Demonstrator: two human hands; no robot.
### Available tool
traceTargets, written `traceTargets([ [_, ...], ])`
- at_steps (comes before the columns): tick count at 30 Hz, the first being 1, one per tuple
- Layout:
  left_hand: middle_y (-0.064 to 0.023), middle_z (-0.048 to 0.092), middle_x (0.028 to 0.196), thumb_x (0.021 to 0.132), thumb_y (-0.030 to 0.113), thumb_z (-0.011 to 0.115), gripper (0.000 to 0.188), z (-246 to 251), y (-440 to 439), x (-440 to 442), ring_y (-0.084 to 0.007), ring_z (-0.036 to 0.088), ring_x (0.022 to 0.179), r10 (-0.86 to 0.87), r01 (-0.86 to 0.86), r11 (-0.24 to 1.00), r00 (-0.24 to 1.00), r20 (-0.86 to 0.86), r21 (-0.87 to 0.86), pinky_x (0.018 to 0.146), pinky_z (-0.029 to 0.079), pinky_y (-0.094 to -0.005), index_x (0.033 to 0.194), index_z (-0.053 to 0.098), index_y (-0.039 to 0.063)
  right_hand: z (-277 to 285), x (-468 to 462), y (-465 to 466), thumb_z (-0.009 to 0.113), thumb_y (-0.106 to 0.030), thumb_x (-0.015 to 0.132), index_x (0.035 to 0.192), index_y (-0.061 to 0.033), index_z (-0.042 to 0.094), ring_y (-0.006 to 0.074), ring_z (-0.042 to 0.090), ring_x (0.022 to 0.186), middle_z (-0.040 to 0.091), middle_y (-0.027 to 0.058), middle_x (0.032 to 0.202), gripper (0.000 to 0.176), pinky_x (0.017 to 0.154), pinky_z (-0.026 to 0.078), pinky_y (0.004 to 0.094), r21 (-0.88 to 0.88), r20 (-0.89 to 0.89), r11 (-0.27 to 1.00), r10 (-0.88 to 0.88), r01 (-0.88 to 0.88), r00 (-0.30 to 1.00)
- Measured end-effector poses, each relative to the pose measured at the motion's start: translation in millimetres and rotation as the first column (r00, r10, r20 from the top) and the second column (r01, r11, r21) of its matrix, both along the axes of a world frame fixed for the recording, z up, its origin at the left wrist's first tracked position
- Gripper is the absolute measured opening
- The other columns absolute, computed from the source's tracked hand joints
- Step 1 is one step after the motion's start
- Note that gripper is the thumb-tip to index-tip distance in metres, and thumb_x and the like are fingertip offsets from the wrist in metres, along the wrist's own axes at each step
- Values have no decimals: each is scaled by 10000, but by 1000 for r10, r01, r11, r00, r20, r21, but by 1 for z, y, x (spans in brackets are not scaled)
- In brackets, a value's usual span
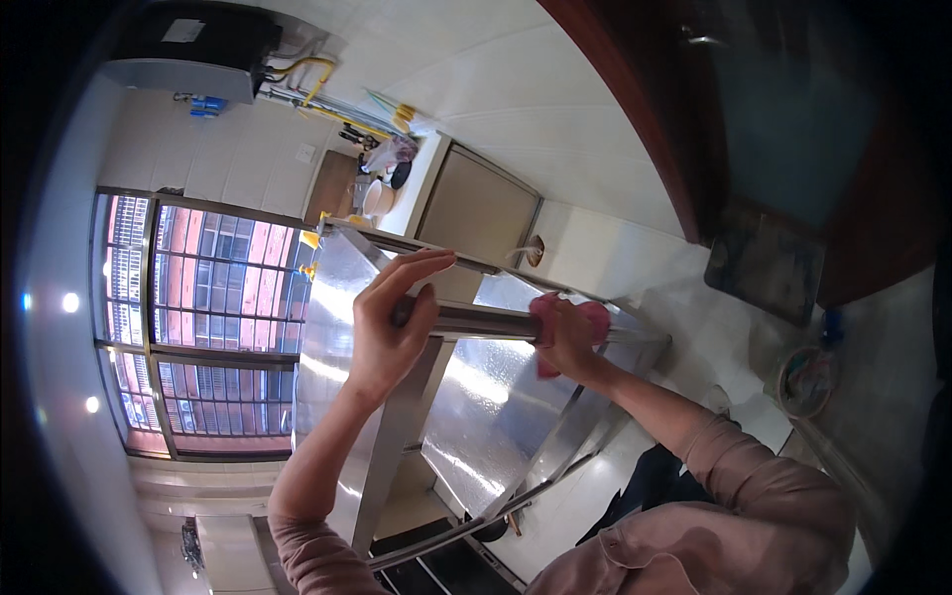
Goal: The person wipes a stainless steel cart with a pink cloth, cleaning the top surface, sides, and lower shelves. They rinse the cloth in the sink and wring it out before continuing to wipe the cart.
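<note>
My left hand [398, 320] curls around the end of a stainless-steel tube leg [483, 321], its dark tip showing by the thumb. A crumpled pink cloth [547, 366] is in my right hand [569, 338], pressed round the same tube farther along. The tube belongs to a stainless-steel table or rack frame, which has a shiny metal panel [491, 394] behind the leg. Wet-looking spots and streaks of light show on that panel. The cloth hides part of the tube.
A counter [422, 193] holds a white bowl [378, 198], a plastic bag and knives. A barred window [223, 275] is at the picture's left. A waste bin [807, 383] stands on the floor. Steel rails [461, 532] curve near my body. A dark-framed door [662, 119] is at upper right.
</note>
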State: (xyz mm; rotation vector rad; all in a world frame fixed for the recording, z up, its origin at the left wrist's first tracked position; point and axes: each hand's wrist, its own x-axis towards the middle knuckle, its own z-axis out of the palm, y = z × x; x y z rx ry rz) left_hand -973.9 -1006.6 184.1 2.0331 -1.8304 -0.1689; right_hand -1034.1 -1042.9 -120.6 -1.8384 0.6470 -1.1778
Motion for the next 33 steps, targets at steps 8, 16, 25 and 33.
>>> traceTargets([
  [8, -159, 544, 1430, 840, -74, 504, 546, 2, -5, 2, -217, 595, 1183, 54, -57, 998, 991, 119, 24, 941, 483, -328, 1365, 585, 51, -110, -32, -15, 789, -161, 732, 1071, -79, 588, 290, 646, 697, 647, 138, 906, 403, 648, 521, 393, 11, 68, 996, 84, -85, 994],
  [16, -246, 337, 1572, 1011, 197, 470, 578, -6, 3, 8, -403, 309, 1477, 214, -196, 977, 925, 315, -90, 1213, 155, -574, 1552, 325, 52, 2, -44, -29, 513, -218, 1057, 1315, -33, 571, 89, 575, 623, 622, 40, 782, 322, 499, 420, 257, 638, 625, 182, 446, -748, 641],
  [25, -298, 142, 1629, 1008, 479, 555, 862, -18, 9, -3, -462, 183, 1511, 439, -418, 876, 898, 38, -242, 1174, 130, -673, 1593, 125, 15, 210, -7, -49, 493, -450, 1059, 1262, -98, 542, 82, 562, 837, 611, -14, 1037, 409, 712, 504, 286, 475, 684, 196, 531, -858, 500],
  [33, -365, 50, 1613, 989, 441, 614, 932, -25, 8, -2, -516, 55, 1513, 503, -436, 855, 829, 243, -282, 1232, 139, -533, 1559, 94, -82, 247, 66, -97, 536, -408, 1036, 1287, -120, 538, 78, 568, 915, 603, 6, 1057, 382, 791, 498, 274, 413, 407, 60, 880, -909, 244],
])
